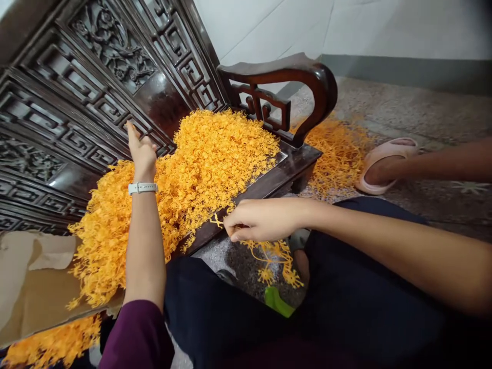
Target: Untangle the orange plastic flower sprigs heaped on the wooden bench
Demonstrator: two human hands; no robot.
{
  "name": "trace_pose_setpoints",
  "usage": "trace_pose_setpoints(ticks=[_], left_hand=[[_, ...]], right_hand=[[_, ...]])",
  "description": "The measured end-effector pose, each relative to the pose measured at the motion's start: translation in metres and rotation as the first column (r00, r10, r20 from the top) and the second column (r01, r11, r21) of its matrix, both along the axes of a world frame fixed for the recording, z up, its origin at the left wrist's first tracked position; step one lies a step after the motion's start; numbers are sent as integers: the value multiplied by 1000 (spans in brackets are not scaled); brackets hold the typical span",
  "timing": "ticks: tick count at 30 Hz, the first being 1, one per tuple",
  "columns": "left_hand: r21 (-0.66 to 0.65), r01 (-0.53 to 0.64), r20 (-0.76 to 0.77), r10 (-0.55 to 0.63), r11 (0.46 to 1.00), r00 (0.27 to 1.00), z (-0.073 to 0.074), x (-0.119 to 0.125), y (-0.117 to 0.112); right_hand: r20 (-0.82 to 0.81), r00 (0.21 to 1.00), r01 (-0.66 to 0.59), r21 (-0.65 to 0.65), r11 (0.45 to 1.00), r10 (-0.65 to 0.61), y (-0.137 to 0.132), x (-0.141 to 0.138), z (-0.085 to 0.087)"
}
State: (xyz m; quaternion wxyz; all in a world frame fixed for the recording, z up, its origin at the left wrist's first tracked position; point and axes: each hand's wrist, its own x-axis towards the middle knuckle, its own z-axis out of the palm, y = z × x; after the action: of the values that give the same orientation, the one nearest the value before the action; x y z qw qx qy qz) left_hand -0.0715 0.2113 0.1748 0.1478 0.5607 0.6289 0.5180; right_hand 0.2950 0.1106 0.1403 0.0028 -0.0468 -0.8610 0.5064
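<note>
Your left hand (pixel 141 151) is stretched out over the far part of the orange pile (pixel 184 189), fingers loosely curled with one pointing up toward the carved backrest (pixel 77 92), the heel of the hand down among the pieces; whether it grips any of them you cannot tell from here; a pale watch (pixel 142 187) sits on that wrist and a purple sleeve (pixel 138 335) shows near the elbow; your right hand (pixel 261 219) hangs just off the front edge of the bench (pixel 277 177), fingertips pressed together and pinching a cluster (pixel 274 256) of the same orange bits, which dangles below the hand over the speckled floor (pixel 403 110); the pile itself lies heaped across the bench seat, spilling onto a sheet of cardboard (pixel 34 287) at the left; more orange pieces lie on the floor beyond the armrest (pixel 292 72) (a loose heap, well apart from your hands); another person's foot in a pink slipper (pixel 384 161) rests on the floor at the right, near that heap; something green (pixel 277 302) shows below the dangling cluster
</note>
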Motion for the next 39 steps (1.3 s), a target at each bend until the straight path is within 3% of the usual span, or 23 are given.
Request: trace_pose_setpoints(ticks=[3, 5, 9, 12, 14, 18, 21, 23, 26, 29, 33, 39], left_hand=[[-44, 60, 150, -53, 997, 987, 2, 2, -18], [-71, 108, 182, -94, 992, 979, -7, 11, -41], [-118, 184, 210, -156, 976, 965, -52, 58, -102], [-195, 406, 307, -338, 893, 890, -85, 110, -139], [-233, 489, 288, -420, 841, 860, -97, 140, -152], [-215, 543, 366, -448, 812, 815, -98, 163, -157], [-239, 503, 504, -337, 830, 795, -96, 158, -159], [-216, 455, 593, -254, 864, 764, -97, 155, -161], [-136, 397, 625, -233, 908, 745, -98, 154, -164], [-133, 430, 641, -253, 893, 725, -97, 156, -165], [-129, 449, 574, -303, 884, 761, -99, 153, -164], [-115, 315, 558, -201, 942, 805, -109, 144, -163]], right_hand=[[-22, 1000, 15, 8, 1000, -14, 0, -1, 0], [-41, 997, 58, 1, 998, -57, 1, -2, -1], [-102, 958, 254, -128, 959, -268, 6, -6, -11], [-181, 884, 349, -359, 865, -432, 15, -13, -24], [-219, 830, 370, -472, 800, -513, 21, -18, -31], [-244, 745, 442, -516, 733, -621, 29, -24, -34], [-215, 674, 562, -471, 680, -707, 30, -22, -32], [-152, 667, 604, -463, 649, -729, 29, -20, -31], [-101, 751, 548, -455, 702, -652, 26, -19, -33], [-154, 809, 488, -362, 794, -568, 26, -22, -36], [-159, 821, 495, -281, 823, -548, 29, -29, -42], [-317, 846, 498, 180, 849, -429, 28, -42, -44]])
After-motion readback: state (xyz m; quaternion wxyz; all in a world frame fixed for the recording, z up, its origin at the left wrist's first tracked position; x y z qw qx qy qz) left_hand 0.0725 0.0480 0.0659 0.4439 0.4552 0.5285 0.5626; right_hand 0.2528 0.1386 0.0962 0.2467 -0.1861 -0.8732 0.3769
